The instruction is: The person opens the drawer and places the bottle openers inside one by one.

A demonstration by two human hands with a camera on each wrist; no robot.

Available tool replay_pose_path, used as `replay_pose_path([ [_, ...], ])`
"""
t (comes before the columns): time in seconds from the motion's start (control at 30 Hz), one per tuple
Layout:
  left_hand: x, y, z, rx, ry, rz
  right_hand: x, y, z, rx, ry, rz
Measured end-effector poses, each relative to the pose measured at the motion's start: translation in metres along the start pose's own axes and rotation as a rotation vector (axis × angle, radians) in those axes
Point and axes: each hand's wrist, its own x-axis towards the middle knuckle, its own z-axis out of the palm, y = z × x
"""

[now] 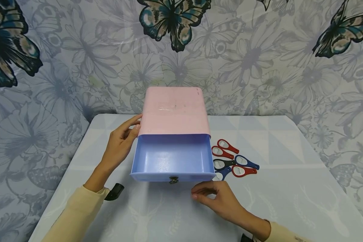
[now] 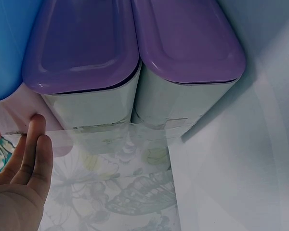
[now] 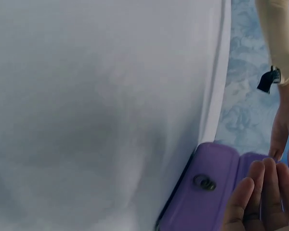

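A small chest of drawers has a pink top casing [image 1: 175, 112], with its blue drawer [image 1: 172, 161] pulled out and its smooth inside showing. A metal knob [image 1: 173, 180] sits on the drawer's front. My left hand [image 1: 118, 146] rests its extended fingers against the casing's left side, as the left wrist view also shows. Purple drawer fronts [image 2: 82, 48] on pale casings appear there too. Just below the drawer's front right corner is my right hand [image 1: 219, 198], fingers loosely bent around nothing visible; whether it touches the drawer I cannot tell.
Several scissors with red, blue and black handles [image 1: 245, 171] lie on the table right of the chest, partly hidden by the drawer. The pale patterned table [image 1: 278, 195] meets a floral backdrop [image 1: 254, 67] with butterflies behind.
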Motion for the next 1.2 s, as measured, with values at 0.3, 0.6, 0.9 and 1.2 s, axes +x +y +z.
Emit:
replay_pose_path([
  [0.3,0.000,0.000,0.000,0.007,0.007,-0.002,-0.001,0.018,-0.018,-0.057,0.031,0.025],
  [0.6,0.000,-0.001,0.000,0.003,0.006,-0.004,-0.002,0.035,-0.037,-0.125,0.043,0.050],
  [0.9,0.000,0.000,0.001,0.004,0.006,-0.003,-0.005,0.047,-0.059,-0.226,0.098,0.110],
  [1.2,0.000,-0.001,0.001,0.014,0.010,-0.008,-0.009,0.063,-0.085,-0.308,0.178,0.095],
])
